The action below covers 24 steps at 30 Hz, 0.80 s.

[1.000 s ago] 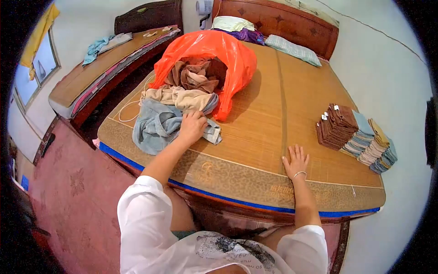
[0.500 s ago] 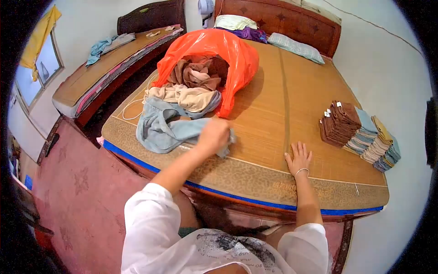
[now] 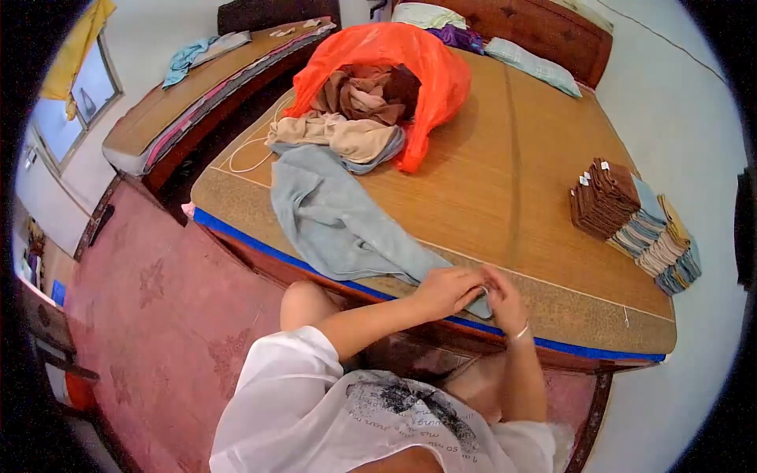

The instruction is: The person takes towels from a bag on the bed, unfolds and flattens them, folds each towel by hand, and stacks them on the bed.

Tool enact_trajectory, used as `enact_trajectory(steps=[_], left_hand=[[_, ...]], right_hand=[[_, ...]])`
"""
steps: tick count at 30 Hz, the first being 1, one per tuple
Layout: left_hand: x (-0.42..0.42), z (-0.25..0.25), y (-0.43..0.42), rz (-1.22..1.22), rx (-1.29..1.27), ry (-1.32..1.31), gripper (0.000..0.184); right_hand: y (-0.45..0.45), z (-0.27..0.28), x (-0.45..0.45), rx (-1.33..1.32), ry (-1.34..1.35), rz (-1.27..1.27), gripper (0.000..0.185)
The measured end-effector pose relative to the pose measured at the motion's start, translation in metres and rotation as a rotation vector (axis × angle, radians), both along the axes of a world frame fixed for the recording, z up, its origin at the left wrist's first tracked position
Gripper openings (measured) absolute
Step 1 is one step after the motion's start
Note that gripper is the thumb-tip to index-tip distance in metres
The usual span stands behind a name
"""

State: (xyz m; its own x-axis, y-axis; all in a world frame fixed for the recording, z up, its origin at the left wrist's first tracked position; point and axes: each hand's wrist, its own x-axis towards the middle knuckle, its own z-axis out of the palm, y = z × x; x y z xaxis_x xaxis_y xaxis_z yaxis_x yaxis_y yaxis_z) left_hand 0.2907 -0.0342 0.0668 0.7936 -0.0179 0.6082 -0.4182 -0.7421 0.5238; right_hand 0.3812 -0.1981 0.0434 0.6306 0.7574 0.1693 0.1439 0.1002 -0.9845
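A grey-blue towel (image 3: 339,217) stretches from the pile at the bag's mouth to the bed's front edge, loosely spread and wrinkled. My left hand (image 3: 451,292) is closed on its near end. Right beside it, my right hand (image 3: 507,301) has its fingers bent at the same end, meeting the left fingertips; part of its grip is hidden. A corner of the towel hangs below the hands. Behind lies an orange-red plastic bag (image 3: 447,79) on its side, with brown cloths (image 3: 355,94) inside and beige cloths (image 3: 359,140) spilling out.
Folded stacks of brown towels (image 3: 603,201) and blue and beige towels (image 3: 662,244) stand at the right of the mat-covered bed (image 3: 473,189). Pillows (image 3: 532,65) lie by the headboard. A white cord (image 3: 240,162) is left of the bag. Another bed (image 3: 150,130) stands at the left.
My left hand has drawn the towel's end rightward and toward me, stretching out the bunched cloth. My right hand has lifted off the mat and come to that end. The view has shifted slightly.
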Motion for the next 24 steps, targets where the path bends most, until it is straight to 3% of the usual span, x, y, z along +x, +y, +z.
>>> enact_trajectory(steps=[3,5,8,10,13,14,15,16,17,18,20,22,23,24], left_hand=[[-0.002,0.004,0.002,-0.028,0.022,0.081,0.015],[-0.005,0.005,0.006,-0.031,0.006,0.037,0.018],[-0.012,0.013,0.023,-0.056,-0.053,-0.044,0.021],[-0.019,0.022,0.052,-0.002,-0.019,0.062,0.022],[-0.025,0.023,0.115,0.307,0.099,0.058,0.028],[-0.028,0.022,0.138,0.334,0.178,0.012,0.029],[-0.031,0.017,0.164,0.388,0.256,0.113,0.029],[-0.039,0.018,0.179,0.441,0.359,0.251,0.029],[-0.049,0.023,0.186,0.48,0.295,0.475,0.03],[-0.054,0.001,0.206,0.453,0.381,0.399,0.033],[-0.065,-0.006,0.213,0.387,0.395,0.306,0.033],[-0.07,0.003,0.205,0.406,0.385,0.335,0.036],[-0.072,0.007,0.202,0.46,0.375,0.367,0.04],[-0.071,0.008,0.201,0.443,0.372,0.369,0.04]], right_hand=[[0.012,0.014,-0.047,0.02,-0.138,-0.071,0.059],[0.012,0.027,-0.052,-0.011,-0.24,-0.162,0.049],[-0.008,0.023,-0.021,-0.135,-0.146,-0.273,0.024],[-0.029,0.029,0.009,-0.221,-0.111,-0.353,0.024],[-0.068,0.018,0.072,0.042,0.28,-0.618,0.032],[-0.086,0.005,0.095,0.024,0.098,-0.748,0.035],[-0.09,0.007,0.091,0.009,0.108,-0.781,0.035],[-0.091,0.011,0.083,0.08,-0.021,-0.866,0.036],[-0.094,0.014,0.072,0.15,-0.162,-0.947,0.037],[-0.101,0.014,0.058,0.139,-0.166,-0.984,0.037],[-0.111,0.012,0.025,-0.135,-0.465,-0.834,0.031],[-0.118,0.007,-0.011,-0.28,-0.544,-0.772,0.026],[-0.12,0.011,-0.029,-0.296,-0.54,-0.785,0.026],[-0.122,0.019,-0.047,-0.481,-0.395,-0.765,0.025]])
